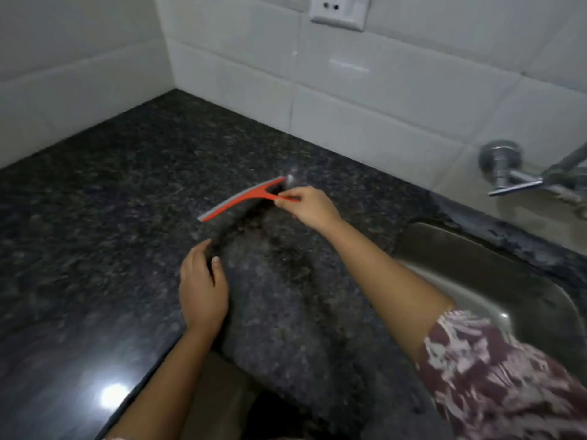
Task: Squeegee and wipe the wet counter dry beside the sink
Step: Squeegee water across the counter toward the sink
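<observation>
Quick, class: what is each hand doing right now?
Left hand: open, fingers loosely curled over the counter, holding nothing.
Right hand: closed on the red squeegee handle.

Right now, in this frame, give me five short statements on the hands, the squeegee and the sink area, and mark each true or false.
1. The right hand holds the red squeegee by its handle. True.
2. The left hand holds a cloth. False: it rests empty on the granite counter.
3. The sink lies to the person's right. True.
4. The squeegee blade is inside the sink. False: it is over the counter, near the tiled wall.
5. A power socket sits on the wall. True.
</observation>
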